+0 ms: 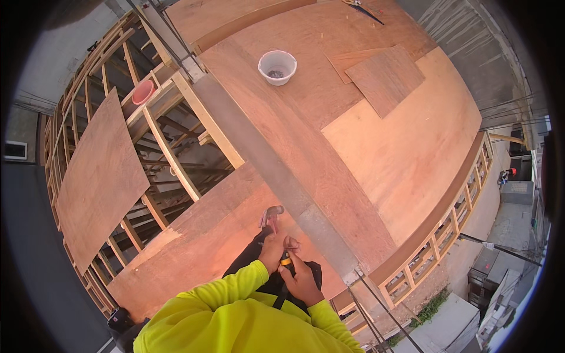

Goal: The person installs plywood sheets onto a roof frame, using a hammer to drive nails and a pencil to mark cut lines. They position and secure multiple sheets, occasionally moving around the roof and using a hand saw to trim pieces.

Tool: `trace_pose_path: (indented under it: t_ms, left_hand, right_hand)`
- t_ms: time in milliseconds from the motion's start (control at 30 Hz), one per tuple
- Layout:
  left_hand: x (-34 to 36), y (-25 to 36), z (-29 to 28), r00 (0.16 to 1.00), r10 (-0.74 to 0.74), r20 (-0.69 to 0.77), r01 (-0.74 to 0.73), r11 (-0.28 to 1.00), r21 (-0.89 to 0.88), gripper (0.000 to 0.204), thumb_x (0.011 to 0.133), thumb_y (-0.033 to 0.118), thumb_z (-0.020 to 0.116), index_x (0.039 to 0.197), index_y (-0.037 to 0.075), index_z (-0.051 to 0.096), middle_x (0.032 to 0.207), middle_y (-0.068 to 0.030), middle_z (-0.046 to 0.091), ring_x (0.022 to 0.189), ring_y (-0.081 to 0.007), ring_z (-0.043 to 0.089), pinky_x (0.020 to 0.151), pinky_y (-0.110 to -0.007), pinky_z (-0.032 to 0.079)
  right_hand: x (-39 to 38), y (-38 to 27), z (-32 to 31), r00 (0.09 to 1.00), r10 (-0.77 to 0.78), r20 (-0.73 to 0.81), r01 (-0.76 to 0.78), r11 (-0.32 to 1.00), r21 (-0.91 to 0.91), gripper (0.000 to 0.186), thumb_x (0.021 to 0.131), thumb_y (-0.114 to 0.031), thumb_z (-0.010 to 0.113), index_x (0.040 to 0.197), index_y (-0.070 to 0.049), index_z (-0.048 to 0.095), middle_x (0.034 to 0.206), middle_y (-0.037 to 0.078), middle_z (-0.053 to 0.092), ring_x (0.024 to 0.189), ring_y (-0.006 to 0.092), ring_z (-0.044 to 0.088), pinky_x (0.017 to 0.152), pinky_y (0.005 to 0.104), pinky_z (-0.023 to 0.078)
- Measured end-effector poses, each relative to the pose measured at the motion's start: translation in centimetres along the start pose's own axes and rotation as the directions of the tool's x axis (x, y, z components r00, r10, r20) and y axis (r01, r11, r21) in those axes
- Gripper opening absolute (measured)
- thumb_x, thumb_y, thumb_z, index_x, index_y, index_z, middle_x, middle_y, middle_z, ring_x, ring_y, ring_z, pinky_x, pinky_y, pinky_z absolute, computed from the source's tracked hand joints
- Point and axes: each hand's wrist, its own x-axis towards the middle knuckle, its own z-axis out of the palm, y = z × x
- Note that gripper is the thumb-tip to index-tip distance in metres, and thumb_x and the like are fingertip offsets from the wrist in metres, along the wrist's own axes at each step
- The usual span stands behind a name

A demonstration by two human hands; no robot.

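Note:
My left hand is closed around a claw hammer, whose metal head sticks out beyond the fingers. Close beside it, my right hand grips a black and yellow handle. Whether that handle belongs to the hammer or to a separate tool I cannot tell, as my fingers cover the join. Both hands are in front of my body, over a reddish plywood sheet.
Left of me, open timber framing has deep gaps, partly covered by a loose plywood sheet. A red bucket sits on the framing. Across a grey concrete strip, a white bucket and a loose board rest on plywood. The deck edge drops away at right.

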Motion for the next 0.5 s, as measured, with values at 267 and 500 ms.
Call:
trace_pose_path:
  t_ms: [267,500]
  left_hand:
    - [4.1,15.5,-14.0,0.803,0.071,-0.592,-0.425,0.765,-0.484,0.030,0.100,0.033,0.050,0.078,0.014,0.042,0.060,0.0010,0.035,0.050,-0.0140,0.040,0.048,-0.033,0.039]
    - [10.0,16.0,-22.3,0.485,-0.184,-0.855,-0.533,0.713,-0.456,0.032,0.099,0.039,0.053,0.078,0.017,0.043,0.059,0.0042,0.034,0.048,-0.0108,0.037,0.044,-0.028,0.035]
  right_hand:
    - [16.1,5.6,-11.1,0.941,0.303,-0.150,-0.322,0.939,-0.123,0.017,0.093,-0.008,0.062,0.105,0.003,0.066,0.079,0.009,0.068,0.069,0.0137,0.065,0.063,0.0285,0.053]
    - [44.3,10.0,-15.6,0.889,0.458,-0.024,-0.458,0.885,-0.090,0.013,0.093,-0.008,0.062,0.102,0.001,0.066,0.076,0.006,0.065,0.059,0.0110,0.061,0.050,0.0264,0.051]
